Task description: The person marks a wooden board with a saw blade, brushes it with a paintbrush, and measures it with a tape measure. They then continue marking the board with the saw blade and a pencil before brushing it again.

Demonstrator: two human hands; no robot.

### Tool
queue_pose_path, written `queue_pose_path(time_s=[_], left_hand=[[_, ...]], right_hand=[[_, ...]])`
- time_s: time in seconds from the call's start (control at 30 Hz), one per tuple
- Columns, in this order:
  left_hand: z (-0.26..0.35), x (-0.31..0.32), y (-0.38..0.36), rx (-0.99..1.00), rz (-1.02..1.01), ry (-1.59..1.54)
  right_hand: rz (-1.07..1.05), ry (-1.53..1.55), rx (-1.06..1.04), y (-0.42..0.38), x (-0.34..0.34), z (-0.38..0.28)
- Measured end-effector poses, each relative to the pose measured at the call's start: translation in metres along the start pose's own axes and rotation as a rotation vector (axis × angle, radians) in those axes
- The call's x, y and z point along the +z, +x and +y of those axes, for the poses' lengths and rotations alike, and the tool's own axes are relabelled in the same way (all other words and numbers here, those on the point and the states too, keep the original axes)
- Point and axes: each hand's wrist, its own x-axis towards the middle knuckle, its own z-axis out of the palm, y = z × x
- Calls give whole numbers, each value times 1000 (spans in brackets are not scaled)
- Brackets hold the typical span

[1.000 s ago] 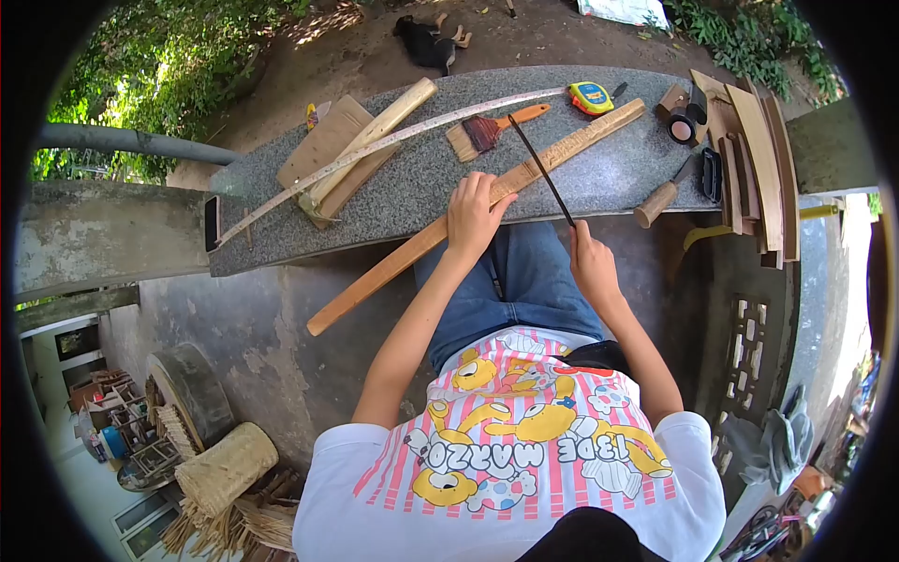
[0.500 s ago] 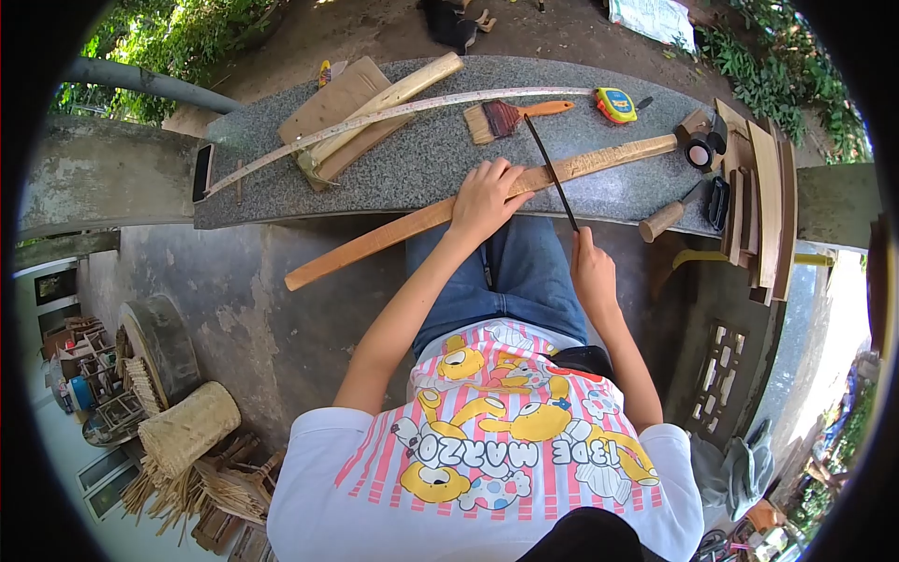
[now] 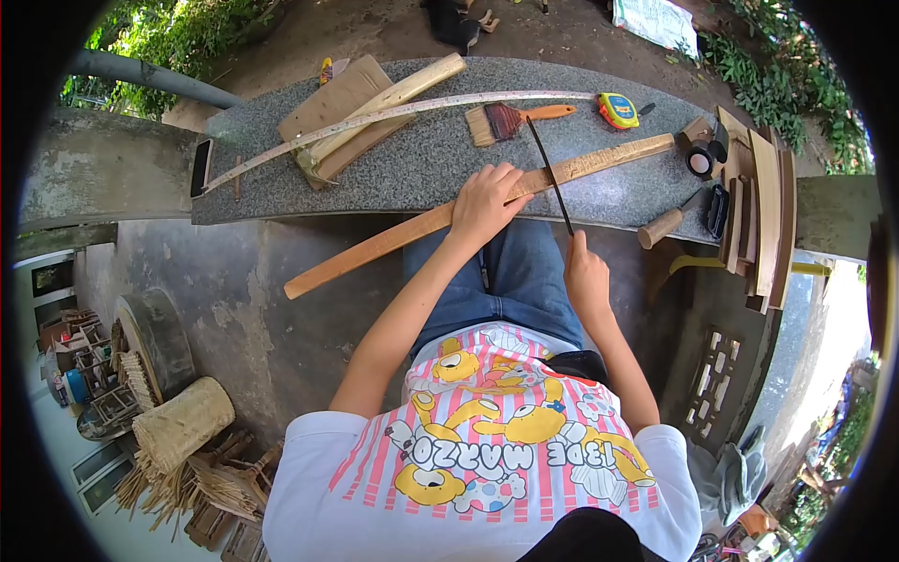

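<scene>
A long wooden strip lies slanted across the near edge of a stone table, its lower left end sticking out past the edge. My left hand is wrapped over its middle and holds it. In my right hand, closed at the near edge, is the end of a thin dark rod-like tool. The tool crosses the strip just right of my left hand, its far tip near the handle of a paintbrush. Its grip is hidden by my fingers.
A yellow tape measure has its blade stretched leftwards over wood pieces towards a phone. At the right are a wooden-handled tool, a round black item and stacked wooden slats. A dog lies beyond the table.
My right hand and the dark tool have shifted slightly left and towards me across the strip. My left hand stays on the strip, whose left end sits a little lower.
</scene>
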Motion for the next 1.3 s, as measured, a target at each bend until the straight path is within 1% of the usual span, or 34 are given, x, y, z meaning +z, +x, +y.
queue_pose_path(time_s=[0.1, 0.17, 0.27, 0.37, 0.47, 0.57, 0.63, 0.7, 0.77, 0.87, 1.0, 1.07, 1.17, 1.3], left_hand=[[1, 1, 0, 7, 5, -13], [0, 1, 0, 14, -10, -5], [0, 2, -1, 9, -12, -23], [1, 0, -1, 15, -22, -17], [2, 0, 0, 3, 9, -4], [5, -1, 0, -21, 23, 4], [5, -1, 1, -19, 20, 2], [3, 0, -1, -17, 0, -1], [2, 1, -1, -21, 0, -10], [2, 3, 0, -19, 3, -12], [4, 0, 0, -8, -10, 7], [4, -1, 1, -11, -3, 3], [4, -1, 0, -21, 5, 2], [4, 0, 1, -37, -12, 2]], right_hand=[[-36, 0, 12, -28, -8, 10], [-38, -13, 23, -32, -11, 12], [-32, 11, 23, -16, -8, 12], [29, 8, -27, 17, 1, 4], [56, 38, -32, 34, 8, 0], [54, 37, -37, 8, 2, 5], [-5, 35, 14, -22, 0, 16], [-9, 48, 11, -43, -8, 23], [-5, 63, 13, -48, -13, 25], [2, 55, -1, -29, -11, 23], [48, 33, -69, 22, 4, 12], [78, 21, -96, 36, 9, 10], [82, 24, -88, 20, 3, 12], [33, 26, -31, -34, -4, 29]])
